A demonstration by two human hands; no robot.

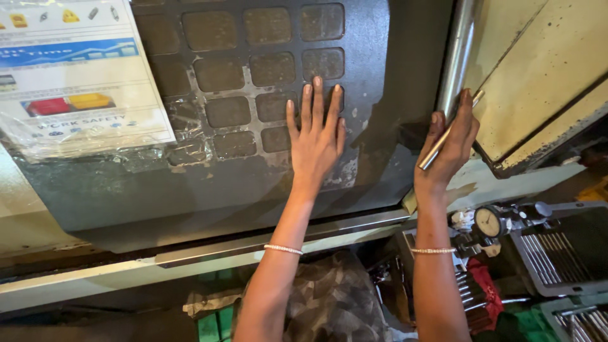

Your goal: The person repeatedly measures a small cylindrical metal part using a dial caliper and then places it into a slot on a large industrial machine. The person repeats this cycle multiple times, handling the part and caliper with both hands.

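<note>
Currently left hand (315, 136) lies flat, fingers spread, on the dark machine door (209, 171); right hand (451, 142) grips a metal rod (448, 131) against the vertical door handle (457, 57) — rod could slip, or fingers pinch.

A plastic-wrapped printed safety poster (76, 76) hangs at upper left, a round white dial gauge (489, 221) sits at lower right beside a grey tray of thin metal rods (560, 253), with a red cloth (486, 294) below and green crates (212, 324) near the floor.
</note>
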